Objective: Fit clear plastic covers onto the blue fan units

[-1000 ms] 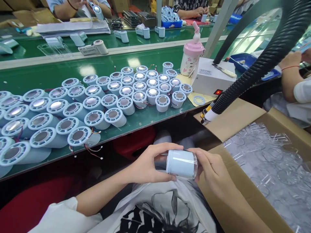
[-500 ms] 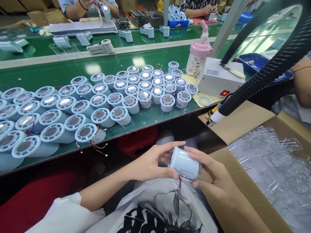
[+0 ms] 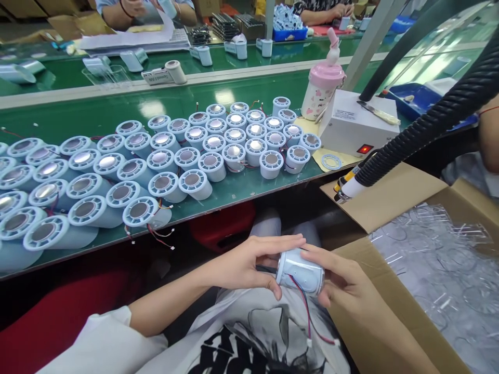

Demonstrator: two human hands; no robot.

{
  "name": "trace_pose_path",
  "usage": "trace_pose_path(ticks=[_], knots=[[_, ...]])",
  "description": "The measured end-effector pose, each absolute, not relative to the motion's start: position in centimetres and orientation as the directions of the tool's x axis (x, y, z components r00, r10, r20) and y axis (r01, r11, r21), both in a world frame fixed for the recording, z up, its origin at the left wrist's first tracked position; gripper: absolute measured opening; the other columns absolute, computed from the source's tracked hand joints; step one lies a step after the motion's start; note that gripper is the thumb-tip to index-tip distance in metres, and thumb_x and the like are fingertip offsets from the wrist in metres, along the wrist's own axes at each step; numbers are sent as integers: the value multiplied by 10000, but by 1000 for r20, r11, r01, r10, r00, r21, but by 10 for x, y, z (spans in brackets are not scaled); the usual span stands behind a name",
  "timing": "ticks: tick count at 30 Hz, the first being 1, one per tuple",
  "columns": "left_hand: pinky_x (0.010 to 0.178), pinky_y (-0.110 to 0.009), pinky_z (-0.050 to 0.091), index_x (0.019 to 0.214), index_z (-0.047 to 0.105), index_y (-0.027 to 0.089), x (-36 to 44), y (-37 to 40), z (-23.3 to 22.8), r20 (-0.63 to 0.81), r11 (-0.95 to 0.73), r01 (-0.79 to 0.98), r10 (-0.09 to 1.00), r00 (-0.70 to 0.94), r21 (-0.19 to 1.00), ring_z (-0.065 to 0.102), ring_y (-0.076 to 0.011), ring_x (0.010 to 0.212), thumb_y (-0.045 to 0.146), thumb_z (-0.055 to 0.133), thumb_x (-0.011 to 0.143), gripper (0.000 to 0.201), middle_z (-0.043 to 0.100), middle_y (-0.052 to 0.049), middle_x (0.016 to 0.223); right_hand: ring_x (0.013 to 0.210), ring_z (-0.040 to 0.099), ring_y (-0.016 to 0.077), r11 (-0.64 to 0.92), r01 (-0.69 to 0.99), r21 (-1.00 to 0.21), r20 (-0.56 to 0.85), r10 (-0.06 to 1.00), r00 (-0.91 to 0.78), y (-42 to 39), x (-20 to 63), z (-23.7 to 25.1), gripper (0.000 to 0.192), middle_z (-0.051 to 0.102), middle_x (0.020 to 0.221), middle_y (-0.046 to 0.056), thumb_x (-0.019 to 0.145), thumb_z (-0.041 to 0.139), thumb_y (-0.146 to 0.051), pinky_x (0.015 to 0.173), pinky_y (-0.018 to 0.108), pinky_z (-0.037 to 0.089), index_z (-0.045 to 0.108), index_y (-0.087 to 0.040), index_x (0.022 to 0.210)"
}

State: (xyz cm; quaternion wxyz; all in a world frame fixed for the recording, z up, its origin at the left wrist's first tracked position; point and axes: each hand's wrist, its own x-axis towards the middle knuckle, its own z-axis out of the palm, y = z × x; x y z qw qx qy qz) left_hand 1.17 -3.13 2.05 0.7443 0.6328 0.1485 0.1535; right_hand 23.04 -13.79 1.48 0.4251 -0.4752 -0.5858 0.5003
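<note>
Over my lap, both hands hold a light-blue cylindrical housing (image 3: 298,272) lying on its side. My left hand (image 3: 253,262) curls round its left, rimmed end, fingers on top and thumb below. My right hand (image 3: 343,272) grips the opposite end, which has a clear plastic sleeve around it. Thin red and black wires (image 3: 307,311) come out of the housing's side and hang down, with small white connectors at their ends. Many similar light-blue housings (image 3: 195,182) with round metallic centres stand close together on the green bench (image 3: 234,195).
An open cardboard box (image 3: 390,291) of clear plastic parts (image 3: 440,280) sits at right. Above it hangs a black flexible hose (image 3: 409,140) beside a white device (image 3: 358,124) with a lit red switch. A pink-lidded cup (image 3: 322,91) stands behind. Co-workers' hands (image 3: 132,8) are across the bench.
The housing has been turned between my hands, so its wired side now faces me and the wires hang in full view. Both hands stay on it.
</note>
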Motion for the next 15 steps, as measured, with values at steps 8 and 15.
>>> trace_pose_path(ticks=[8, 15], knots=[[1063, -391, 440, 1408, 431, 275, 12, -37, 30, -16, 226, -99, 458, 889, 969, 539, -269, 1259, 76, 819, 639, 883, 512, -133, 1402, 1280, 512, 193, 128, 77, -989, 121, 989, -82, -145, 223, 16, 678, 572, 1362, -6, 720, 761, -42, 1047, 292, 464, 508, -371, 1256], [1038, -331, 461, 1338, 506, 344, 12, -40, 34, 89, 114, -162, 477, 875, 980, 547, -223, 1241, 18, 825, 593, 874, 529, -69, 1366, 1252, 526, 189, 193, 104, -976, 183, 978, -97, -145, 225, 18, 588, 574, 1314, 9, 722, 763, -56, 1020, 259, 478, 541, -340, 1188]])
